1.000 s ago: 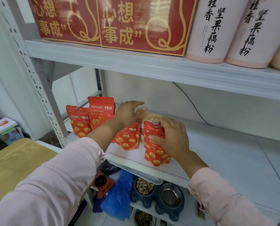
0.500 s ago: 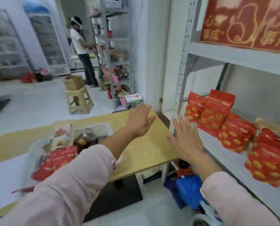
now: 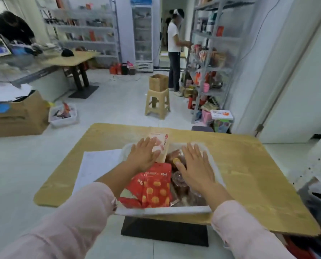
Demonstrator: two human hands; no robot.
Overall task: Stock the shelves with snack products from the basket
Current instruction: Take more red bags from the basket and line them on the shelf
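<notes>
Both my hands are flat and spread, fingers straight, holding nothing. My left hand (image 3: 143,157) hovers over the far-left part of the basket (image 3: 163,210), my right hand (image 3: 195,165) over its right half. Whether my left fingertips touch the pale upright pack (image 3: 160,146) at the basket's twelve o'clock, I cannot tell. The basket sits on the wooden table (image 3: 249,174) straight ahead of me, with a sheet of paper (image 3: 98,163) beside it at nine o'clock.

The snacks I'm after are the red pouches (image 3: 156,186), lying at the basket's six to seven o'clock, just beside my left wrist. I judge them light and soft: thin film bags with loose pieces inside, so they will sag, and the film will be slick. I'd take one by its flat top seal, thumb on one face and fingers on the other, or pinch it across the upper corners (squeezing the belly risks crushing what's inside). Two could go in one hand if stacked face to face.

At three to four o'clock, beneath my right palm, are brown round tubs (image 3: 180,181). They are blurred, but they look rigid and probably heavier, so a wrap round the side would suit them. The pale pack stands tall and looks stiff; I'd grip it by its long edges.
</notes>
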